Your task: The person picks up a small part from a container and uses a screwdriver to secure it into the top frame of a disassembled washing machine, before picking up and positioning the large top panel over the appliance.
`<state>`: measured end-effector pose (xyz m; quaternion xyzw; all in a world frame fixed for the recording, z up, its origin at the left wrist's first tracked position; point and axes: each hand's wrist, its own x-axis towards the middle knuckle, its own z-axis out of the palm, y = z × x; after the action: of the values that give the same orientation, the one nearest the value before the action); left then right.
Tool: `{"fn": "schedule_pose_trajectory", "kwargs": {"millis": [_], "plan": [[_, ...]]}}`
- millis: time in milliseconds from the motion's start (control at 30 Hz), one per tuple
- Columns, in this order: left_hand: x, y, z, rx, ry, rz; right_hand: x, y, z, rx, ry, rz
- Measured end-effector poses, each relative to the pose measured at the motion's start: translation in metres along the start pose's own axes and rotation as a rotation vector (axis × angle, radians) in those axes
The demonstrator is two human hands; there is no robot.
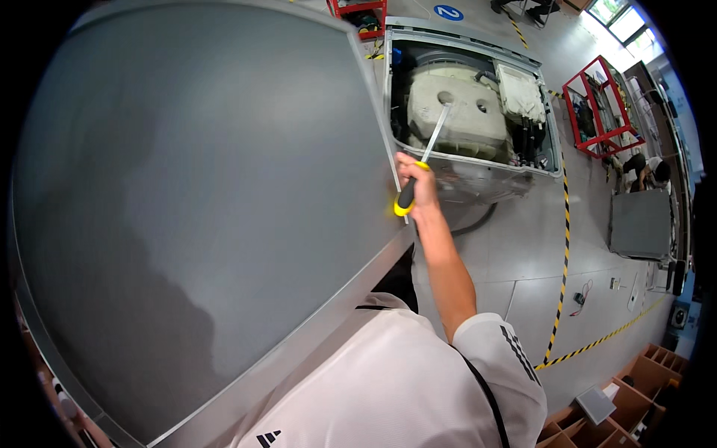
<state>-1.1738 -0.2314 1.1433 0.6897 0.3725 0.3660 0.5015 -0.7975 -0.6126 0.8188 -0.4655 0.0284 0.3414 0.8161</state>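
My right hand (423, 183) is closed round the black-and-yellow handle of a screwdriver (436, 133), beside the right edge of a large flat grey surface (224, 164) with a pale rim. The long silver shaft points up and away. Its tip appears over an opened washing machine (549, 112), though I cannot tell whether it touches. Inside the machine sit a pale block with two round recesses (467, 125) and a white plastic housing (519, 89) with dark hoses below it. My left hand is out of view.
Red-framed carts (590, 142) stand at the far right and far back. A co-worker (657, 172) bends behind a grey box-shaped unit (641, 224). Yellow-black tape (565, 246) lines the floor. Small parts (579, 298) lie there, and a divided brown box (650, 373) stands lower right.
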Motion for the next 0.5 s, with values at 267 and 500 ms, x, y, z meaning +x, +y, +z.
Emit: {"fn": "schedule_pose_trajectory", "kwargs": {"millis": [267,500], "plan": [[-0.056,-0.026,-0.076,-0.048,0.188,-0.03,0.008,0.114,0.065,-0.184,-0.156,0.311],[-0.075,-0.016,-0.045,0.02,0.125,-0.009,0.028,0.207,0.027,-0.239,-0.291,0.675]]}}
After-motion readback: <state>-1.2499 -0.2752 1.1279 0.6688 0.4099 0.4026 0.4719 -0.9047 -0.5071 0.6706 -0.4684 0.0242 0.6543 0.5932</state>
